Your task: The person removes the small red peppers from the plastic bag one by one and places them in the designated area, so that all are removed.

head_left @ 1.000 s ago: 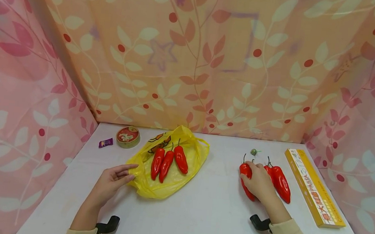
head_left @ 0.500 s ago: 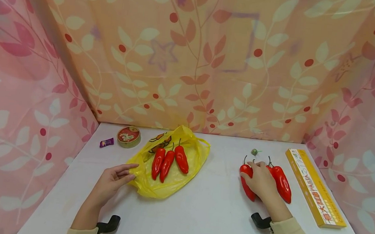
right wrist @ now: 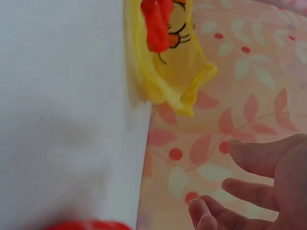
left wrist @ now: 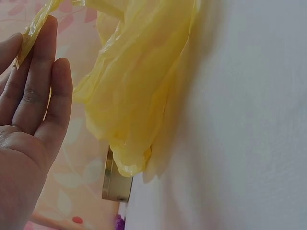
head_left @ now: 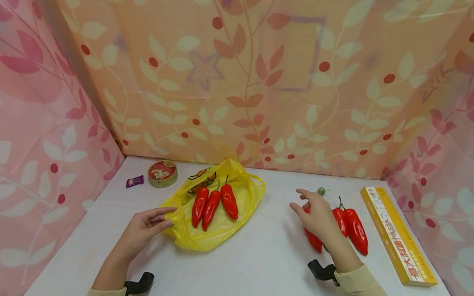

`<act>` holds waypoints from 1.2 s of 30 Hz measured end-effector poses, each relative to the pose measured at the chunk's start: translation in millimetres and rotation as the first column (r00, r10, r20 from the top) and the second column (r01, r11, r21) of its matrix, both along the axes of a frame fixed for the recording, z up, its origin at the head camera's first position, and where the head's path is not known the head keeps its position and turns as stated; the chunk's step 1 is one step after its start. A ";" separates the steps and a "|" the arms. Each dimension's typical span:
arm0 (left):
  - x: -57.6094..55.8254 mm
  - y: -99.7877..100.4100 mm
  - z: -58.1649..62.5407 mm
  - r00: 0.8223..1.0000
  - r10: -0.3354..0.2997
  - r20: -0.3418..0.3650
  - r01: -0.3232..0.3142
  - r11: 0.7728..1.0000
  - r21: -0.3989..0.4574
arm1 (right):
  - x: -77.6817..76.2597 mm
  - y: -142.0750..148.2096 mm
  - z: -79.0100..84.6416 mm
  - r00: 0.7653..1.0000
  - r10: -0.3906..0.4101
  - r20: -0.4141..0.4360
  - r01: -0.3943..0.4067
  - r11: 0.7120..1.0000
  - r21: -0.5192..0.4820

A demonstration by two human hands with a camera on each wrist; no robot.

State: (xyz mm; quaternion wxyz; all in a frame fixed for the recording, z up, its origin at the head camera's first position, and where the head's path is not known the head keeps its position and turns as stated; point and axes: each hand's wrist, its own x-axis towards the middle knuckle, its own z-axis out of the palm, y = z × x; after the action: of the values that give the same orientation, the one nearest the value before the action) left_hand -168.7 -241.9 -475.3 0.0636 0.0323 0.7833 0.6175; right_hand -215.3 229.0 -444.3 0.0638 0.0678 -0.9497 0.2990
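My left hand (head_left: 140,233) pinches the near left edge of a yellow plastic bag (head_left: 250,193); the left wrist view shows the bag's edge (left wrist: 32,36) between thumb and fingers. Inside the bag lie three red peppers (head_left: 211,211) with dark stems. Over on the right, my right hand (head_left: 319,219) hovers with spread fingers above a red pepper (head_left: 313,240), hiding its upper part. That hand holds nothing, as the right wrist view of the hand (right wrist: 268,187) confirms. Two more red peppers, one slim (head_left: 341,222) and one broader (head_left: 356,232), lie just right of it.
A yellow pasta box (head_left: 397,237) lies along the right side. Behind the right hand is a small green item (head_left: 321,191). A round tin (head_left: 162,173) and a purple wrapped sweet (head_left: 135,181) sit at the back left. Patterned cloth (head_left: 247,74) walls the white table.
My right hand has let go of the leftmost pepper of the right group and lifted slightly up and left, its fingers spreading. The left hand and the bag stay where they were.
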 end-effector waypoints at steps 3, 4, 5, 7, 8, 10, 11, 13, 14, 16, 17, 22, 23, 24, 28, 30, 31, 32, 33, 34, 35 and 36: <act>-0.5 -0.5 -0.5 1.000 0.004 -0.003 -0.004 1.000 0.003 | -2.9 -13.5 3.3 0.999 0.033 -0.015 -0.033 0.998 -0.047; -0.5 -0.7 -0.5 1.000 0.006 -0.003 -0.006 1.000 0.002 | -3.9 -17.8 4.0 0.999 0.039 -0.014 -0.040 0.997 -0.059; -0.4 -1.0 -0.5 1.000 0.008 -0.002 -0.008 1.000 0.001 | -5.0 -22.2 4.8 0.999 0.044 -0.013 -0.045 0.997 -0.070; -0.2 -1.4 -0.4 1.000 0.012 0.000 -0.012 1.000 0.000 | -7.3 -30.2 5.5 0.999 0.049 -0.009 -0.050 0.995 -0.084; 0.0 -1.4 -0.3 1.000 0.012 0.003 -0.012 1.000 0.001 | -8.8 -33.7 5.6 0.998 0.054 -0.008 -0.055 0.995 -0.087; 0.3 -1.3 0.1 1.000 0.012 0.009 -0.012 1.000 0.000 | -11.1 -41.6 6.8 0.998 0.066 -0.007 -0.066 0.993 -0.097; 0.5 -1.2 0.3 1.000 0.013 0.012 -0.013 1.000 -0.001 | -12.2 -45.5 7.3 0.997 0.071 -0.008 -0.072 0.993 -0.098; 0.8 -1.0 0.9 1.000 0.015 0.018 -0.015 1.000 -0.002 | -14.8 -52.4 7.8 0.996 0.093 -0.011 -0.093 0.990 -0.108; 0.9 -0.9 1.0 1.000 0.016 0.020 -0.016 1.000 -0.002 | -15.9 -56.2 8.2 0.995 0.101 -0.008 -0.101 0.988 -0.113; 1.0 -0.8 1.2 1.000 0.018 0.021 -0.018 1.000 -0.001 | -18.3 -63.9 8.4 0.993 0.118 -0.001 -0.118 0.985 -0.124; 1.0 -0.9 1.2 1.000 0.019 0.022 -0.019 1.000 -0.002 | -19.8 -67.6 8.1 0.992 0.129 0.001 -0.127 0.983 -0.130; 1.4 -0.7 1.1 1.000 0.019 0.018 -0.018 1.000 -0.005 | -27.8 -86.2 6.6 0.986 0.165 0.025 -0.158 0.972 -0.171; 1.5 -0.7 1.0 1.000 0.017 0.018 -0.017 1.000 -0.005 | -29.5 -90.0 6.1 0.984 0.172 0.035 -0.163 0.969 -0.183; 1.5 -0.7 1.0 1.000 0.016 0.016 -0.016 1.000 -0.004 | -31.4 -93.9 5.3 0.983 0.178 0.044 -0.167 0.967 -0.192; 1.6 -2.1 1.3 1.000 0.015 0.010 -0.015 1.000 -0.006 | -40.2 -113.2 0.0 0.977 0.198 0.073 -0.177 0.956 -0.233; 1.6 -2.6 1.6 1.000 0.017 0.007 -0.017 1.000 -0.005 | -45.3 -122.7 -3.4 0.974 0.212 0.083 -0.185 0.950 -0.250; 1.6 -2.7 1.6 1.000 0.016 0.007 -0.016 1.000 -0.005 | -48.0 -127.0 -5.2 0.972 0.218 0.091 -0.189 0.947 -0.260; 1.6 -2.4 1.7 1.000 0.015 0.009 -0.015 1.000 -0.002 | -50.5 -130.6 -6.8 0.969 0.228 0.099 -0.195 0.944 -0.267; 1.4 -2.2 1.5 1.000 0.013 0.009 -0.013 1.000 0.000 | -53.2 -133.9 -8.6 0.966 0.236 0.107 -0.199 0.941 -0.275; 1.2 -1.8 1.4 1.000 0.011 0.010 -0.011 1.000 0.002 | -55.9 -137.0 -11.0 0.964 0.241 0.114 -0.202 0.939 -0.278; 1.1 -1.4 1.4 1.000 0.009 0.011 -0.009 1.000 0.003 | -58.7 -139.9 -13.5 0.962 0.247 0.119 -0.206 0.938 -0.281; 0.9 -1.1 1.2 1.000 0.007 0.013 -0.007 1.000 0.004 | -61.6 -142.8 -16.4 0.960 0.251 0.126 -0.208 0.937 -0.282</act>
State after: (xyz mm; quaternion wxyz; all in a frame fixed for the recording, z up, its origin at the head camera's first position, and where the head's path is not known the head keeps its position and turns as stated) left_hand -167.8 -243.0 -474.1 0.0665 0.0258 0.7818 0.6195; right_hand -276.9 86.2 -460.6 -0.0397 0.1450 -0.8886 0.4334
